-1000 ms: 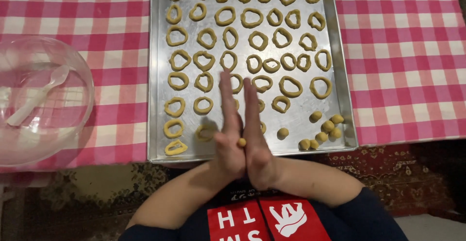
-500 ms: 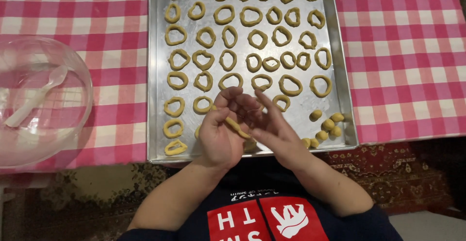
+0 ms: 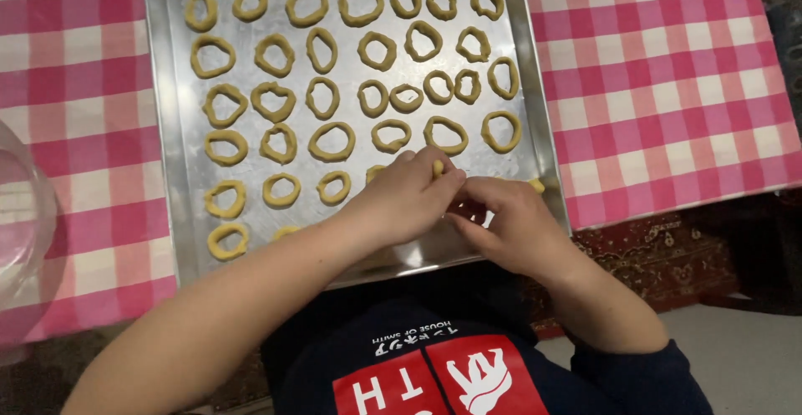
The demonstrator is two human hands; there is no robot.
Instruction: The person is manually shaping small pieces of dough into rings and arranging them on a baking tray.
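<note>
Left hand (image 3: pixel 401 202) and right hand (image 3: pixel 505 223) meet over the silver metal baking tray (image 3: pixel 171 173) — fingertips pinched together on a small piece of tan dough (image 3: pixel 438 167). Rows of pale ring-shaped dough cookies (image 3: pixel 334 141) fill the tray.

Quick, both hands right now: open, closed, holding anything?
Left hand: closed, fingertips pinching a piece of dough over the baking tray.
Right hand: closed, fingers pinched at the same dough.

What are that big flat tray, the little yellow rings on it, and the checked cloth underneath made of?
The tray looks like bare metal, probably aluminium: dull silver, with scuffs and soft reflections. The rings look like raw dough: matte, pale yellow, soft and unevenly shaped; the left hand and right hand pinch a similar piece. The cloth looks like woven fabric in pink and white checks, though it might be coated.
</note>
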